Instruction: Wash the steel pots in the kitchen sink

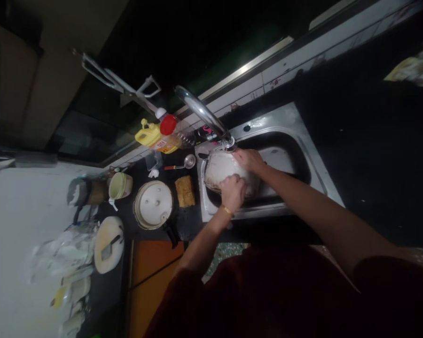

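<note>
A round, whitish, broad vessel or lid rests tilted in the steel sink, below the tap. Its exact kind is unclear; the surface looks wet or soapy. My right hand grips its far rim close to the tap's mouth. On its near side presses my left hand, a gold bangle at the wrist. The left fingers are curled closed, and whatever they may hold is hidden. A small black piece shows at the sink's left edge, beside the vessel.
Left of the sink lie a brown sponge-like block, a strainer ladle and a round pot or lid with a black handle. A yellow jug stands behind. Farther left is a white board with a cleaver-like blade.
</note>
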`<state>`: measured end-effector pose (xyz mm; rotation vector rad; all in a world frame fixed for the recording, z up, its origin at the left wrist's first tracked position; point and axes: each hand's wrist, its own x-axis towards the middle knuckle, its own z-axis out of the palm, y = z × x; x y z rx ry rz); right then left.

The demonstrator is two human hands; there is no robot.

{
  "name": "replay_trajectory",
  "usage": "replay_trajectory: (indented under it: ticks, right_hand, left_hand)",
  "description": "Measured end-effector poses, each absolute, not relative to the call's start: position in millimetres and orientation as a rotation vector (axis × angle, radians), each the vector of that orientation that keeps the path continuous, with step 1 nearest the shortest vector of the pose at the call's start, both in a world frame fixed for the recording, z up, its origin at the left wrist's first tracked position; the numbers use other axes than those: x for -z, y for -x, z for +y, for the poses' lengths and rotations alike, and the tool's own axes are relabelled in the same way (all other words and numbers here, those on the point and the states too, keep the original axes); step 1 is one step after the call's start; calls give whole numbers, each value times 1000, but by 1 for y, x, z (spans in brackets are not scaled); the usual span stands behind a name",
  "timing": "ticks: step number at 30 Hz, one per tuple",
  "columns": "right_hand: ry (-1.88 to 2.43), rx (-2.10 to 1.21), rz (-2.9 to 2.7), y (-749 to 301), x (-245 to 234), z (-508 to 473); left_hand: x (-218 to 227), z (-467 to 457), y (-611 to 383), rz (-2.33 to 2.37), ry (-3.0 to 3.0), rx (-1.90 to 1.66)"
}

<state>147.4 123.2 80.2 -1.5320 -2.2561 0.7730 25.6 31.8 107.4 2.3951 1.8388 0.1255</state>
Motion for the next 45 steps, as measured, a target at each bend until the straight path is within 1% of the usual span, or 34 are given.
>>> replay_trajectory:
  ticks: [5,7,11,14,16,18,21,24,27,31,34,37,39,41,43,45]
  right_hand:
    - [1520,-892,-2242,-155,-79,131]
    - [1537,-904,-2221,-157,-77,134]
    - [1638,-805,-2094,-160,-79,127]
    - [1701,-633,-1861,-151,-86,92]
    - [1665,-562,-1812,-135,-87,58]
    - [1606,-549,-1864,-117,-82,26]
    - [1606,-527,-1872,-98,-68,7]
    - [1708,-504,-1756,-103,-60,21]
    - [1807,-505,-1688,-111,-68,28]
    - [1851,-385,-1837,-83,-80,-27]
    - [1921,-304,-1830,-51,-74,-67]
    - [2017,-236,-1677,-54,-69,-48]
    - [2065,-281,-1581,-76,-71,-11]
    - [2114,-437,-1495,-97,-73,18]
    - [2131,-550,-1431,-100,-71,18]
    - [2079,-466,-1439,-83,-67,-8]
  left_hand:
    - [-103,58,-37,2075,-2237,-248]
    - [-106,53,-36,1985,-2246,-276]
    - [-117,34,-19,1581,-2357,-340]
    - [-126,58,10,1651,-2441,-367]
    - [-128,92,31,1782,-2460,-310]
    - [-126,126,48,1831,-2409,-170]
    - [-117,152,66,1869,-2276,31]
    - [-109,141,74,1917,-2165,60]
    - [-105,113,78,1928,-2109,2]
    - [-106,92,80,1886,-2086,-24]
    - [-106,93,80,1836,-2092,-40]
    - [-105,100,77,1801,-2120,-64]
    - [-103,102,74,1800,-2136,-67]
    - [-101,103,73,1813,-2129,-74]
    - [-99,102,73,1818,-2111,-89]
    - [-99,101,75,1811,-2106,-90]
